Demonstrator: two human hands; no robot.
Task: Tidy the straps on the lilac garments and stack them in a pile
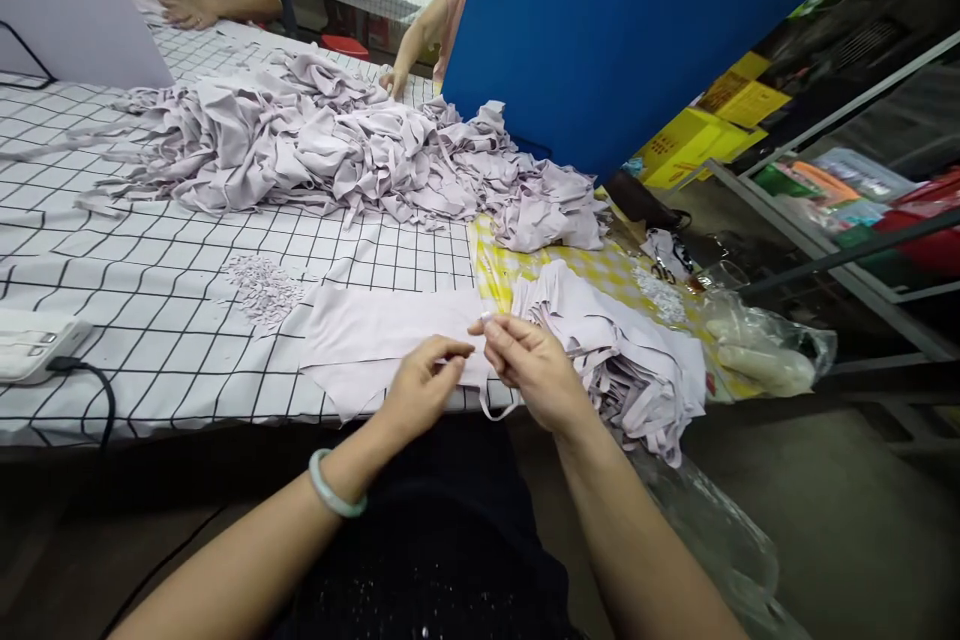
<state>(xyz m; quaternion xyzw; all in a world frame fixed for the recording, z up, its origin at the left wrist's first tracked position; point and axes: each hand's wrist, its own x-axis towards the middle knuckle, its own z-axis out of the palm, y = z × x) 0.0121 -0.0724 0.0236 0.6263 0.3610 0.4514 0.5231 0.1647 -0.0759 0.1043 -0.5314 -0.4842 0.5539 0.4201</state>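
Observation:
A pale lilac fabric piece (397, 320) lies flat on the table edge in front of me. Over its right end, my right hand (536, 370) is closed in a pinch on a narrow fabric strap (499, 413), which hangs below the fingers in a loop. A tiny whitish bit (487, 317) shows at its fingertips, too small to name. My left hand (431, 385), above the same piece, has thumb and fingers curled together; whatever they pinch is hidden. Just right of my right hand sits a stack of similar lilac pieces (622, 340), its straps drooping past the edge.
A big heap of lilac fabric pieces (300, 140) spreads across the checked table (225, 360). Small pale bits (262, 290) are piled at left, near a white device (37, 345) with a cable. A blue panel (585, 30) stands behind; other people's hands (193, 12) rest beyond.

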